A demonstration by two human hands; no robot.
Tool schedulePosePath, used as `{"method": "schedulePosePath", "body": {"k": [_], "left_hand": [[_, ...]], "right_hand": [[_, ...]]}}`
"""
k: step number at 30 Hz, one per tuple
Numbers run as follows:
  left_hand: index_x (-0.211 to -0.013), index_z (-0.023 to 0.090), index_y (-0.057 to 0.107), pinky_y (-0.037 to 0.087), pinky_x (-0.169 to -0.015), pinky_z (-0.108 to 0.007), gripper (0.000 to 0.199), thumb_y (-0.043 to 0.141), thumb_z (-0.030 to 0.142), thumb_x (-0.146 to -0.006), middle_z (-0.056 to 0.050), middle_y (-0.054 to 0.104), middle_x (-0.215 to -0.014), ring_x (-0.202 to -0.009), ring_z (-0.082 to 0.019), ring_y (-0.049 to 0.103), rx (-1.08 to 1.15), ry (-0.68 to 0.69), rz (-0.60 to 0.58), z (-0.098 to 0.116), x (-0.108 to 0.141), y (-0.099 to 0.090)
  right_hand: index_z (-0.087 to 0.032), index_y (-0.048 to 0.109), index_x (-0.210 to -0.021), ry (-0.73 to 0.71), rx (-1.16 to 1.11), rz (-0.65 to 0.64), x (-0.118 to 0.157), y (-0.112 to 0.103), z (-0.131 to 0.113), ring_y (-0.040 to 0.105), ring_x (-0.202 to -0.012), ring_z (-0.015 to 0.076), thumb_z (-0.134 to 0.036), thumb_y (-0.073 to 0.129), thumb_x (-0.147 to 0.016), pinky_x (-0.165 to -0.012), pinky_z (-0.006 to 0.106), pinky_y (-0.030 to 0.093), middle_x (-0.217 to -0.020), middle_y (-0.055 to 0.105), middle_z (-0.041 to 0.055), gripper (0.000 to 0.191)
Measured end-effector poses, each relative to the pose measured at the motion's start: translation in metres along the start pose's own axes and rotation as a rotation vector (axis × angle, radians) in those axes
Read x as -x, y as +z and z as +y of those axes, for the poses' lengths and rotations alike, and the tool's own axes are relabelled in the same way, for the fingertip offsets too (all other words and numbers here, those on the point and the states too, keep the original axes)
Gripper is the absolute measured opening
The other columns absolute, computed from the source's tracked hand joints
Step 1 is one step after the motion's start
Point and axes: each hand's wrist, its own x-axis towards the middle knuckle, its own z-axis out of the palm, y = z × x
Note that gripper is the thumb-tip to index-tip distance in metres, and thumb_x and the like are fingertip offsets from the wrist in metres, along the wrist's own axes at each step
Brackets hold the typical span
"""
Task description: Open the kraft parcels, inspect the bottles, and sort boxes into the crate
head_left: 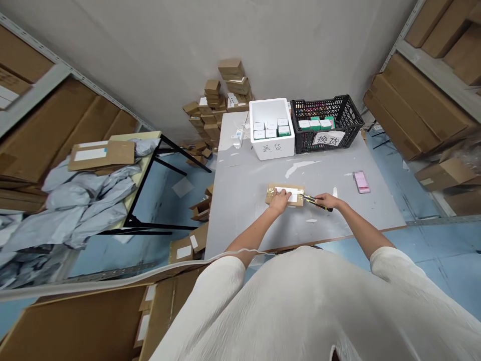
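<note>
A small cardboard box (pixel 269 197) with a white label and clear tape lies on the grey table near its front edge. My left hand (pixel 280 201) rests on top of this box, fingers spread over the label. In my right hand (pixel 326 200) is a yellow-and-black utility knife (pixel 312 200), fingers closed round its handle. Its blade end points left and meets the right end of the box; whether it has cut in, I cannot tell.
On the table (pixel 240 215) stand a white foam box (pixel 272 149) and a black plastic crate (pixel 304 143), both holding small white-and-green boxes. A phone with a pink screen (pixel 361 182) lies right. Left, a side table bears grey parcels (pixel 67 200). Cartons (pixel 212 118) are stacked behind.
</note>
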Motion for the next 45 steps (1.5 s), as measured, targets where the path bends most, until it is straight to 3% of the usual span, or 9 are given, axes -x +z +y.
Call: {"method": "schedulePosePath", "body": {"k": [5, 10, 14, 20, 23, 28, 33, 37, 45], "left_hand": [[-0.144, 0.028, 0.054, 0.019, -0.136, -0.055, 0.052, 0.071, 0.019, -0.095, -0.011, 0.062, -0.142, -0.117, -0.028, 0.073, -0.023, -0.004, 0.013, 0.003, 0.003, 0.001], [-0.145, 0.028, 0.053, 0.021, -0.135, -0.055, 0.054, 0.070, 0.018, -0.095, -0.012, 0.062, -0.144, -0.118, -0.029, 0.072, -0.021, -0.023, 0.019, 0.006, 0.003, -0.004], [-0.146, 0.028, 0.053, 0.023, -0.134, -0.053, 0.058, 0.072, 0.016, -0.092, -0.013, 0.061, -0.144, -0.126, -0.030, 0.068, 0.037, -0.019, 0.004, 0.006, 0.004, -0.006], [-0.162, 0.026, 0.040, 0.043, -0.118, -0.049, 0.063, 0.059, 0.031, -0.103, -0.017, 0.047, -0.163, -0.131, -0.035, 0.064, 0.143, -0.061, 0.084, 0.008, -0.002, -0.009], [-0.158, 0.023, 0.047, 0.043, -0.117, -0.049, 0.051, 0.048, 0.025, -0.107, -0.018, 0.054, -0.159, -0.138, -0.035, 0.059, 0.153, -0.089, 0.129, 0.008, -0.013, -0.013], [-0.161, 0.024, 0.045, 0.029, -0.128, -0.054, 0.061, 0.055, 0.019, -0.101, -0.017, 0.049, -0.166, -0.158, -0.035, 0.038, 0.147, -0.039, 0.136, 0.005, -0.029, -0.011], [-0.157, 0.019, 0.050, 0.028, -0.130, -0.053, 0.059, 0.058, 0.021, -0.099, -0.019, 0.055, -0.157, -0.153, -0.035, 0.044, 0.086, 0.011, 0.131, 0.002, -0.033, -0.004], [-0.164, 0.016, 0.043, 0.032, -0.128, -0.050, 0.061, 0.048, 0.020, -0.103, -0.021, 0.053, -0.159, -0.155, -0.034, 0.041, 0.096, 0.027, 0.160, 0.001, -0.032, 0.006], [-0.173, 0.012, 0.032, 0.022, -0.136, -0.054, 0.075, 0.040, 0.009, -0.099, -0.022, 0.044, -0.172, -0.165, -0.033, 0.032, 0.096, -0.026, 0.174, -0.001, -0.034, 0.034]], "right_hand": [[-0.021, 0.082, -0.105, 0.012, -0.038, -0.049, 0.009, -0.004, 0.013, 0.071, -0.080, 0.0210, -0.061, 0.066, -0.094, -0.068, 0.027, 0.055, -0.083, 0.077, 0.0047, 0.044], [-0.022, 0.079, -0.094, 0.007, -0.064, -0.040, 0.003, 0.012, 0.006, 0.069, -0.072, 0.0184, -0.058, 0.071, -0.092, -0.062, 0.025, 0.052, -0.076, 0.075, 0.0015, 0.037], [-0.022, 0.073, -0.086, 0.057, -0.190, 0.045, 0.009, 0.010, 0.006, 0.070, -0.069, 0.0174, -0.051, 0.079, -0.089, -0.060, 0.024, 0.051, -0.082, 0.078, 0.0035, 0.030], [-0.022, 0.068, -0.102, 0.078, -0.300, 0.230, 0.017, -0.008, 0.033, 0.073, -0.072, 0.0179, -0.054, 0.076, -0.094, -0.059, 0.025, 0.051, -0.096, 0.081, 0.0069, 0.035], [-0.023, 0.068, -0.111, 0.006, -0.242, 0.276, 0.013, -0.001, 0.036, 0.071, -0.074, 0.0170, -0.057, 0.067, -0.100, -0.065, 0.025, 0.052, -0.099, 0.081, 0.0057, 0.036], [-0.027, 0.073, -0.120, -0.110, 0.095, 0.355, 0.013, 0.020, 0.019, 0.073, -0.091, 0.0232, -0.049, 0.053, -0.108, -0.082, 0.033, 0.055, -0.107, 0.081, 0.0048, 0.032], [-0.025, 0.077, -0.128, -0.212, 0.420, 0.440, 0.014, 0.032, 0.009, 0.069, -0.115, 0.0327, -0.036, 0.063, -0.102, -0.101, 0.043, 0.052, -0.125, 0.077, 0.0114, 0.031], [-0.025, 0.076, -0.132, -0.198, 0.442, 0.469, 0.007, 0.038, 0.016, 0.067, -0.119, 0.0350, -0.034, 0.065, -0.100, -0.106, 0.047, 0.051, -0.125, 0.076, 0.0129, 0.035], [-0.024, 0.070, -0.140, -0.176, 0.371, 0.569, -0.005, 0.056, 0.029, 0.063, -0.120, 0.0341, -0.039, 0.058, -0.104, -0.105, 0.047, 0.051, -0.128, 0.073, 0.0134, 0.040]]}}
